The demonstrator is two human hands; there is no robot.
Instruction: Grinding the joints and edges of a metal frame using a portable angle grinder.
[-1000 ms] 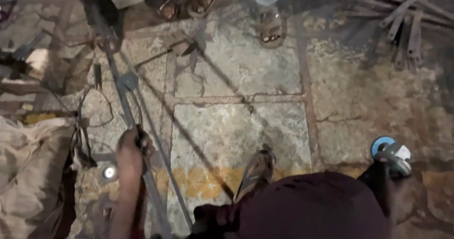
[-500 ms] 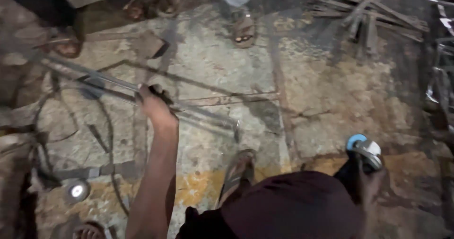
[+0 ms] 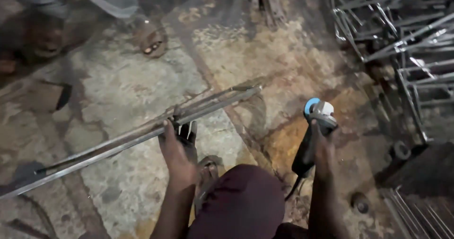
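Note:
My left hand (image 3: 178, 151) is closed around a bundle of long thin metal bars (image 3: 118, 142) near its middle; the bars run from the lower left up to the centre, just above the stone floor. My right hand (image 3: 321, 146) grips the dark body of an angle grinder (image 3: 314, 130), whose grey and blue head points up and away from me. My knee in dark red cloth (image 3: 243, 206) sits between my two arms, with my sandalled foot (image 3: 207, 170) under the left hand.
Another person's sandalled foot (image 3: 152, 41) and grey trouser leg stand at the top left. A welded metal frame (image 3: 402, 45) fills the upper right. More metal strips (image 3: 265, 0) lie at the top centre, and flat bars (image 3: 416, 213) at the bottom right.
The bars have swung round in my left hand and moved right across the view. The grinder in my right hand has come up and closer to the centre.

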